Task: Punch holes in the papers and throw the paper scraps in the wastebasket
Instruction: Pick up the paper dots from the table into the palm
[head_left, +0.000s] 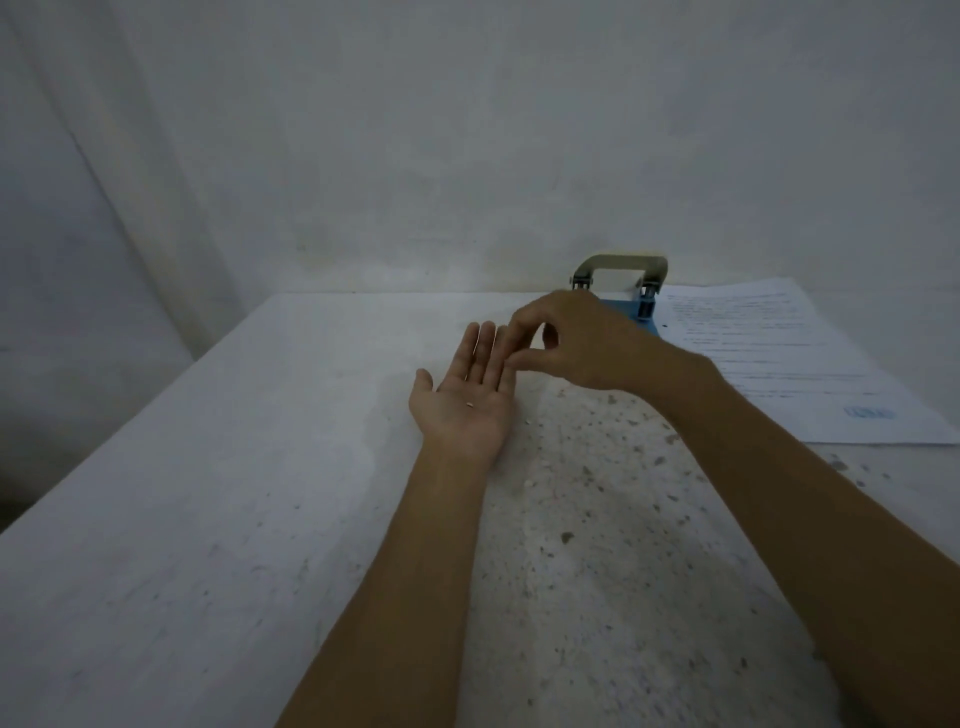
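Note:
My left hand (467, 392) lies palm up and flat on the table, fingers together, with one tiny white paper scrap (469, 404) resting in the palm. My right hand (569, 340) hovers just over the left fingertips, thumb and forefinger pinched together; whether a scrap sits between them is too small to tell. Behind the right hand stands the hole punch (626, 283), blue base with a beige handle, partly hidden. The printed papers (779, 358) lie flat to its right. A few small white scraps (529, 420) dot the table beside my left wrist.
The table (208, 493) is white, rough and speckled, ending at a pale wall at the back and dropping off along its left edge. No wastebasket is in view.

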